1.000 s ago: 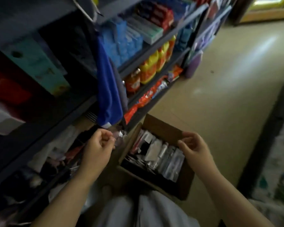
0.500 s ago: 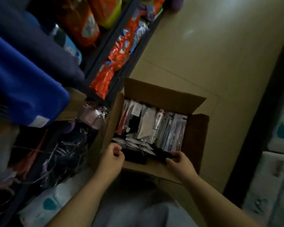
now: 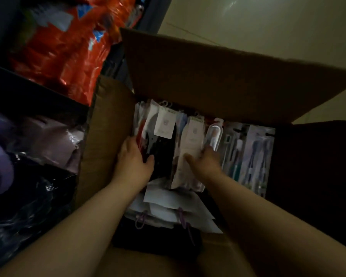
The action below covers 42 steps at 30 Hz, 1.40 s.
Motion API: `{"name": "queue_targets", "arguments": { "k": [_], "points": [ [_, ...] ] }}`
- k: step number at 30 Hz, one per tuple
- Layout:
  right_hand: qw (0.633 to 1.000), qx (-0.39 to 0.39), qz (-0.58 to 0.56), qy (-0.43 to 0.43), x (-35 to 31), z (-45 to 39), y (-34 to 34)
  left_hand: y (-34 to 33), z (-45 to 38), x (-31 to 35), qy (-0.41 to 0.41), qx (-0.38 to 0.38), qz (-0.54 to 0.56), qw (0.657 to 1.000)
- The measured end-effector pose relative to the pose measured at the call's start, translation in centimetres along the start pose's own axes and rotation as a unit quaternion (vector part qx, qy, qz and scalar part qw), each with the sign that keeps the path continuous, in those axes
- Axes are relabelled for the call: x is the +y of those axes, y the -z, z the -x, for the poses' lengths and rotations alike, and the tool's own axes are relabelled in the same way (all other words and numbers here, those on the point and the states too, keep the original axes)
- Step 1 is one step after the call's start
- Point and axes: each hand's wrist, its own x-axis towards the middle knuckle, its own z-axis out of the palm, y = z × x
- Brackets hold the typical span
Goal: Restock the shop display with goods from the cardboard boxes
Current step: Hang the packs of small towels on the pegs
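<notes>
I had both hands down in the open box (image 3: pixel 108 124), which sat on the floor (image 3: pixel 268 23) against the foot of the shelves (image 3: pixel 28 86). The packets (image 3: pixel 166 124) stood on edge in a row along the box's far wall, toothbrush packs (image 3: pixel 256 156) toward its right wall, loose flat packets (image 3: pixel 168 198) lying nearer me. My left hand (image 3: pixel 133 158) was at the box's left wall, thumb and fingers closed round the dark end packets there; my right hand (image 3: pixel 205 162) held the white packet (image 3: pixel 190 148) in mid-row, thumb across its face, fingers hidden behind. In my judgement, the step was lifting out a bundle. To do it well I'd pinch low on the card backs, squeeze the stack square between both hands, and lift straight up so hang-tabs didn't snag neighbours or the flap (image 3: pixel 218 76).
</notes>
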Motion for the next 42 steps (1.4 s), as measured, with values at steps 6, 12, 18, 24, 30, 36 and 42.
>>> {"name": "queue_targets", "arguments": {
  "k": [6, 12, 18, 24, 30, 36, 42],
  "points": [
    [0.995, 0.072, 0.062, -0.027, 1.2, -1.6, -2.0, -1.5, -1.4, -0.9, 0.038, 0.017, 0.027, 0.999],
    [0.995, 0.038, 0.053, -0.073, 1.4, -1.6, -1.1, -1.4, -2.1, -0.7, 0.051, 0.002, 0.026, 0.998],
    [0.979, 0.018, -0.203, -0.016, 1.2, 1.9, 2.9, -0.5, -2.5, 0.0, 0.101, -0.022, 0.062, 0.993],
    [0.958, -0.138, -0.25, 0.007, -0.1, 2.4, 1.0, -0.7, -2.8, -0.2, 0.109, -0.082, 0.112, 0.984],
    [0.955, -0.151, -0.255, 0.014, -0.7, 0.5, -1.5, -1.3, -3.0, -1.0, 0.1, -0.094, 0.159, 0.978],
    [0.947, -0.171, -0.272, 0.012, 0.6, 0.6, -1.9, -1.7, -1.9, -0.1, 0.121, -0.102, 0.334, 0.929],
    [0.921, -0.201, -0.334, 0.004, 0.3, 2.3, -0.6, -1.4, -2.2, 1.2, 0.084, -0.141, 0.326, 0.931]
  ]
}}
